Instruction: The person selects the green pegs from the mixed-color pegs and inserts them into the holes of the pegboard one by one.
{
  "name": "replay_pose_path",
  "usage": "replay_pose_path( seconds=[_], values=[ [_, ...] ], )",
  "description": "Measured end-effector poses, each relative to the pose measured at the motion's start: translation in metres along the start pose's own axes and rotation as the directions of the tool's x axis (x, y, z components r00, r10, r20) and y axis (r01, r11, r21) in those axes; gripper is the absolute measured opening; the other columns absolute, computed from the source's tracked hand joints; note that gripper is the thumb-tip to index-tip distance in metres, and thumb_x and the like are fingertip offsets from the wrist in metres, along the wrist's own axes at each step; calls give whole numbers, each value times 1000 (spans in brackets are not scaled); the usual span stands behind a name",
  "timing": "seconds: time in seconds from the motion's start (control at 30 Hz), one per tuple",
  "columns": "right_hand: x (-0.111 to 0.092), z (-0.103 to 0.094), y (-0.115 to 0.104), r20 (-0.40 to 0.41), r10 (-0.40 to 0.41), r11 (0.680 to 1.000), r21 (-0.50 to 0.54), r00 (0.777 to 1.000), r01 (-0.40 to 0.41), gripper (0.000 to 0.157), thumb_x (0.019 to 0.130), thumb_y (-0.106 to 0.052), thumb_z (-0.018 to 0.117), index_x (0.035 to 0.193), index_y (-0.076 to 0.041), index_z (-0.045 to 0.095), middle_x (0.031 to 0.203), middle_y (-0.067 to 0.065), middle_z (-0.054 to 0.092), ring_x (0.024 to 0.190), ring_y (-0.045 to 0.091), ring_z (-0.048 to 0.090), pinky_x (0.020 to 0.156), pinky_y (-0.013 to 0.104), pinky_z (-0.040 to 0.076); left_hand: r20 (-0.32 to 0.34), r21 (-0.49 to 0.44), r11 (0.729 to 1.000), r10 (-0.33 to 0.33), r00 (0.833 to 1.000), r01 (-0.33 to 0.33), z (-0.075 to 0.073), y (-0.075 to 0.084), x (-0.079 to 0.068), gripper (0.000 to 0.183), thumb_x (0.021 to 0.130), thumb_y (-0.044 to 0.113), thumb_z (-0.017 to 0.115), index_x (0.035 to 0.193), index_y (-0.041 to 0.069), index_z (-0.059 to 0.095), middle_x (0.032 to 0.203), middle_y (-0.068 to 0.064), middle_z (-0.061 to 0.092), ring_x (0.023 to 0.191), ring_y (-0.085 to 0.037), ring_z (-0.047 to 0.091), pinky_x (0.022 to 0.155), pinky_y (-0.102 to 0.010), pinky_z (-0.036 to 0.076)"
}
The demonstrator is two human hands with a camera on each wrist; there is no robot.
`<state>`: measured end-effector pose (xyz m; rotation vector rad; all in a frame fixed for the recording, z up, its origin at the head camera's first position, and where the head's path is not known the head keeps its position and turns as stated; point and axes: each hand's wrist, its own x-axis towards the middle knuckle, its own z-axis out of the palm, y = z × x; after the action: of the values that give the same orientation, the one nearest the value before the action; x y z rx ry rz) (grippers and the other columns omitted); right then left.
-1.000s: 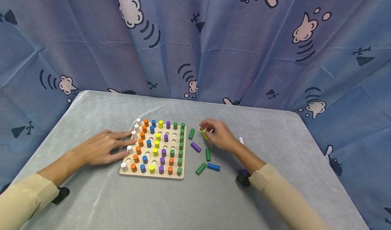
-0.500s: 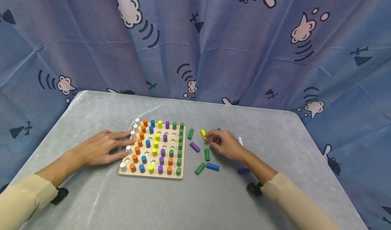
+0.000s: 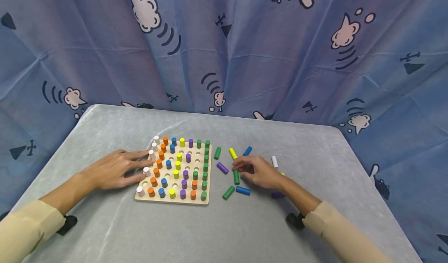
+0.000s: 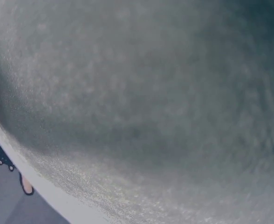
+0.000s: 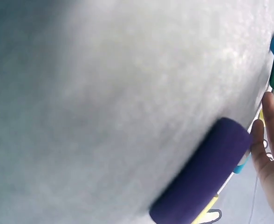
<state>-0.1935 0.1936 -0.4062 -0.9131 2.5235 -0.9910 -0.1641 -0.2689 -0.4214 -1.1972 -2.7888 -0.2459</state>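
Note:
The left hand (image 3: 113, 170) rests with its fingers spread at the left edge of a wooden pegboard (image 3: 164, 200), fingertips beside the white pegs (image 3: 151, 154). Rows of coloured pegs stand upright in the board, with some bare holes among them. To the right, the right hand (image 3: 260, 172) hovers low over loose pegs, fingers loosely bent. Its fingertips are right at the upper end of a green peg (image 3: 237, 178), just below a yellow peg (image 3: 233, 153). In the right wrist view, several straight fingers (image 5: 270, 114) show beyond a purple peg (image 5: 202, 175).
Loose pegs lie around the right hand: green (image 3: 217, 153), purple (image 3: 222, 168), blue (image 3: 247, 150), another blue (image 3: 243, 190), another green (image 3: 228, 193) and white (image 3: 274, 162). The grey table (image 3: 168, 236) ends at a patterned blue curtain (image 3: 224, 61). The left wrist view shows mostly blurred cloth.
The right hand has moved off the yellow peg, back to the right and then down toward the green peg. A blue peg behind it has come into view. The left hand stays put.

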Motion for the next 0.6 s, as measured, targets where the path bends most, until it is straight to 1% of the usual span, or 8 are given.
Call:
replay_pose_path(
  seconds=[0.2,0.4,0.5,0.6],
  values=[
    [0,2,0,32,-8,999,34,999,7,33,90,6,67,120,-6,67,114,3,70,106,16,64,95,43,50,5,-3,1000,-4,1000,4,0,0,0,49,97,41,62,142,20,58,145,-13,53,124,-31,58,89,-52,48],
    [0,1,-1,75,-30,998,51,997,26,36,90,8,65,123,-7,66,120,2,69,117,17,61,103,43,45,15,-9,1000,-12,1000,12,-1,0,0,49,97,42,61,142,21,58,145,-12,53,125,-31,57,90,-53,47],
    [-1,1,-1,81,-26,999,22,996,25,37,90,9,65,123,-8,66,120,1,69,119,17,60,105,43,43,15,-11,1000,-11,1000,11,-1,0,1,49,97,42,61,141,21,58,145,-12,53,125,-31,57,90,-53,47],
    [-1,2,-1,71,-14,999,-39,997,17,37,89,8,66,122,-8,66,119,0,69,117,17,60,104,43,44,14,-14,1000,-14,1000,14,-1,0,0,49,97,42,61,141,21,58,145,-12,53,125,-31,57,90,-52,48]
  ],
)
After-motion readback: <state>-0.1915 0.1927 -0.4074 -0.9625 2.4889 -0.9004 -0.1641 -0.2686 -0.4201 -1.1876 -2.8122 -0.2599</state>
